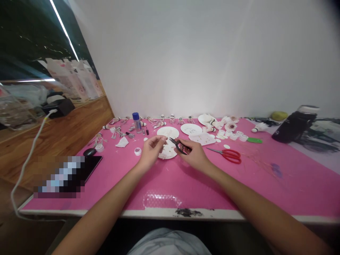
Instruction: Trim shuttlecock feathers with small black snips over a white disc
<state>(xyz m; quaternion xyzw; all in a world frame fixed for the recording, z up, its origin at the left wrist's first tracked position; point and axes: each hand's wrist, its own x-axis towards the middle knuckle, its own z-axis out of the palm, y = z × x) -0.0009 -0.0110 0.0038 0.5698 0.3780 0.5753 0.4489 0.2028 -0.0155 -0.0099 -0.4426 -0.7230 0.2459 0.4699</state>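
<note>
My right hand (pixel 195 154) is wrapped round black-handled pliers (pixel 177 144), whose narrow jaws point up and left. Facing it, my left hand (pixel 152 150) has thumb and fingers pinched together, and whatever is between them is too small to make out. The plier tips are close to the left fingertips, with a small gap between. Beneath both hands lie white round plates (pixel 168 131) with tiny pieces scattered on them. Red-handled scissors (pixel 230 156) lie to the right of my right hand. A small white jar (pixel 137 151) stands left of my left hand.
Several shuttlecocks (pixel 230 124) and decorated pieces line the wall side. A blue-capped bottle (pixel 136 123) stands at back left. A tablet (pixel 91 173) and a black mouse (pixel 89 152) lie at left. A dark flask (pixel 294 124) and a green-handled tool (pixel 254 140) are at right.
</note>
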